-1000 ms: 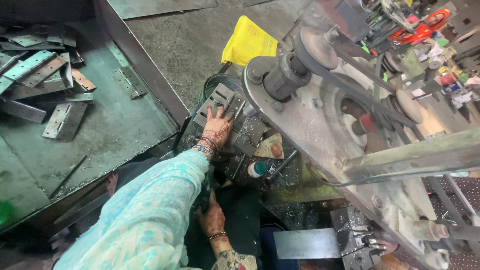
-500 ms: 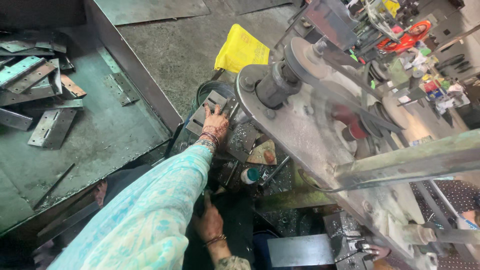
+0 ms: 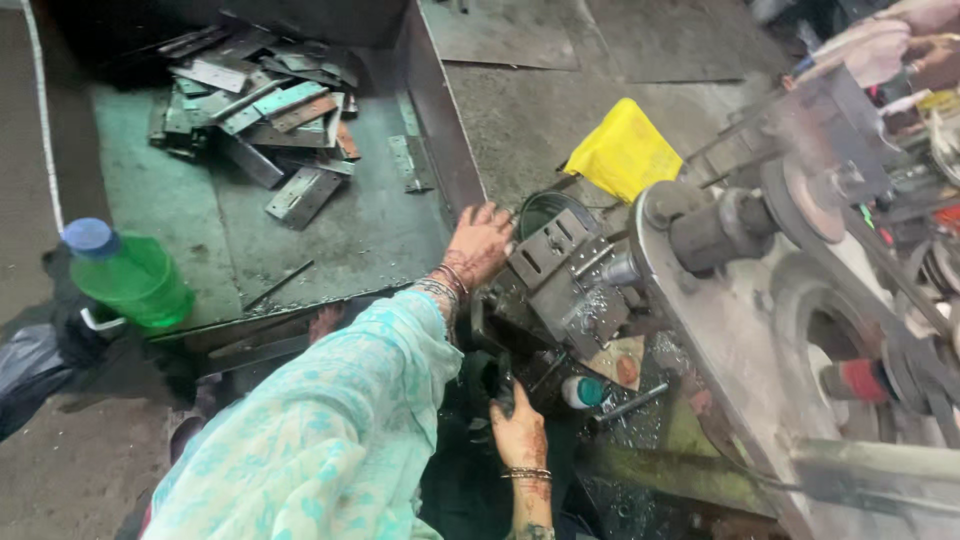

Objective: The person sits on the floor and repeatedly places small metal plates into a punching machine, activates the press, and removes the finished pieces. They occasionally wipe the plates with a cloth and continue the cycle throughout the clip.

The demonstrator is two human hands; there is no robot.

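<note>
Two hands work at the press: the left hand (image 3: 482,240) lies spread, fingers open, at the edge of a slotted grey metal plate (image 3: 553,250) on the machine; the right hand (image 3: 518,430) curls low around something dark I cannot make out. One green plastic bottle (image 3: 128,275) stands by the tray's (image 3: 170,200) near-left corner, flat steel plates (image 3: 250,105) heaped at its far end.

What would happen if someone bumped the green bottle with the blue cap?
The green bottle stands upright on the floor, so a bump would probably tip it. Its round body suggests it would then roll. It looks like thin plastic, so it is likely light and would dent rather than shatter.
</note>
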